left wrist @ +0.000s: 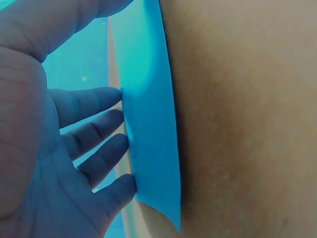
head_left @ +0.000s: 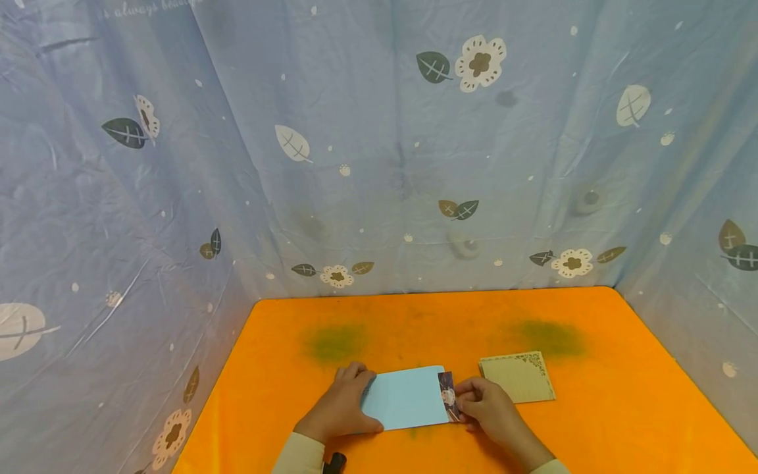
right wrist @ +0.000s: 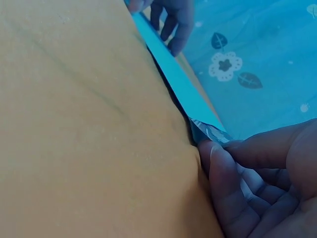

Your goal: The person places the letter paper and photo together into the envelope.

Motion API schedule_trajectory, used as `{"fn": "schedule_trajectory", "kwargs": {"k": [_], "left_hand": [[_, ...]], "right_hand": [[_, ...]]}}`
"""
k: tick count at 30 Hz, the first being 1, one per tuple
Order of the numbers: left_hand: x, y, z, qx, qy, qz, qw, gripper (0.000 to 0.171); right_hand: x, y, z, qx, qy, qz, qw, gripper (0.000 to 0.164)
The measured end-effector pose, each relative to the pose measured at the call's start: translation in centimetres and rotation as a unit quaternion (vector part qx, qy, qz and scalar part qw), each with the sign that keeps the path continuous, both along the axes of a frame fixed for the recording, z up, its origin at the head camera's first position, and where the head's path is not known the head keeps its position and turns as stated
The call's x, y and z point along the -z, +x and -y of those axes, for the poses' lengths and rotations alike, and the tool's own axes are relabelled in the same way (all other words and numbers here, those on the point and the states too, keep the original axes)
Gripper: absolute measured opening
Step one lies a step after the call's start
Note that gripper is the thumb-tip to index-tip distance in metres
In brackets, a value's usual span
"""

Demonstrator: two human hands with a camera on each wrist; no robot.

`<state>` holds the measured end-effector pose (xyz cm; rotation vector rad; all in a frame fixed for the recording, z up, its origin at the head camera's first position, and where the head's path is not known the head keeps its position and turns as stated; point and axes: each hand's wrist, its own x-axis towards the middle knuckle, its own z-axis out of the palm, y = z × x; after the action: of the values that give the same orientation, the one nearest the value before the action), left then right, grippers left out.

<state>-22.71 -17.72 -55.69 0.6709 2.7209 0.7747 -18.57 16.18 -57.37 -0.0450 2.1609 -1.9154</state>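
Blue paper (head_left: 408, 398) | left hand (head_left: 342, 405) is grasping its left end | right hand (head_left: 488, 406) is pinching dark card (head_left: 448, 396) at right end

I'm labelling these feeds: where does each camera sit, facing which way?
Head: worn on the head, facing forward and down at the orange table; left hand, right hand and sleeves show.
Left wrist: worn there, facing the blue paper; only the left hand shows.
Right wrist: worn there, facing the printed piece; both hands show.
Head and right wrist both show hands, blue paper and printed piece.
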Motion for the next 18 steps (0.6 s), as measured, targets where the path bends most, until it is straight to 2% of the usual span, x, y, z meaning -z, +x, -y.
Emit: {"fn": "schedule_trajectory", "kwargs": {"k": [18], "left_hand": [[-0.04,0.04,0.07,0.000,0.004,0.004,1.0000,0.094]], "right_hand": [[0.29,0.01,0.92,0.003,-0.005,-0.002,1.000,0.021]]}}
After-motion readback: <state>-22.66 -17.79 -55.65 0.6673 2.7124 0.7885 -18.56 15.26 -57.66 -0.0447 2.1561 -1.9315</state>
